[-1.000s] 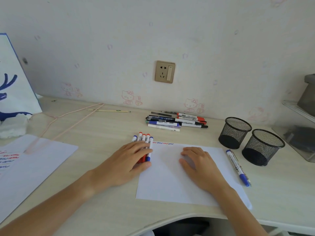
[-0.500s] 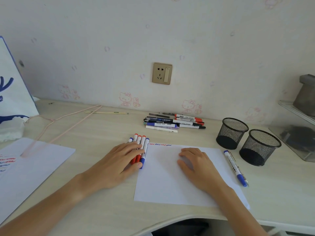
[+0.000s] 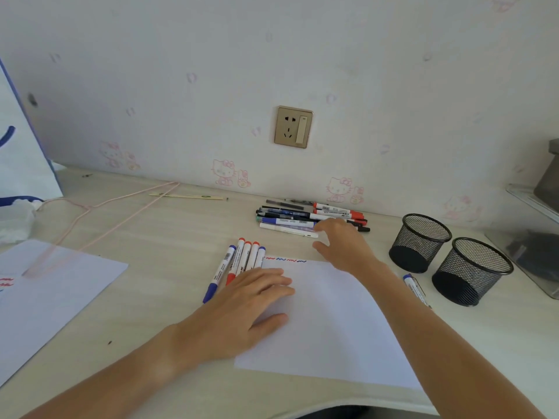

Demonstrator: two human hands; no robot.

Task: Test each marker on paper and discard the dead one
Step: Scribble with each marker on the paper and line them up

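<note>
A white sheet of paper (image 3: 329, 322) lies in front of me with red and blue squiggles (image 3: 286, 260) along its top edge. My left hand (image 3: 242, 309) rests flat on the sheet's left edge, fingers straight. Just beyond it lies a row of several red and blue capped markers (image 3: 242, 258). My right hand (image 3: 341, 243) stretches forward with relaxed fingers over a pile of several markers and pens (image 3: 290, 217) by the wall; it holds nothing. One blue-capped marker (image 3: 416, 288) lies right of the sheet.
Two black mesh pen cups (image 3: 420, 241) (image 3: 472, 270) stand at the right. A second sheet with scribbles (image 3: 51, 294) lies at the left, under a pink cord (image 3: 99, 225). A white and blue bag (image 3: 21, 158) stands far left. A clear tray (image 3: 532, 246) sits far right.
My right hand has left the paper and reached forward to the pile of markers by the wall. My left hand has slid off the row of markers onto the sheet's edge.
</note>
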